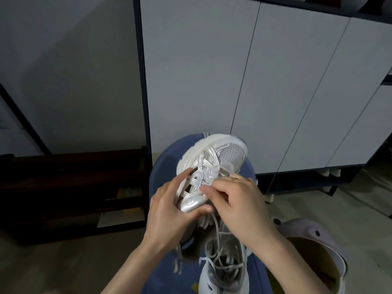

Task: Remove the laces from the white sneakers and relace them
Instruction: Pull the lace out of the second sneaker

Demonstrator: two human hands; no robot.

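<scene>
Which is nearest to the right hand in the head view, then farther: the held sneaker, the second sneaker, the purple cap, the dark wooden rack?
From the right hand:
1. Held sneaker, touching its fingers.
2. Second sneaker, just below the wrist.
3. Purple cap, lower right.
4. Dark wooden rack, far left.

Dim room. White cabinet doors (275, 81) in a dark frame stood ahead, grey wall (74, 71) at left. A dark wooden bench (70, 187) sat low on pale floor (318, 209).

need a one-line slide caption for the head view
Left hand holds a white sneaker over a blue stool; right hand pinches its lace.
</scene>
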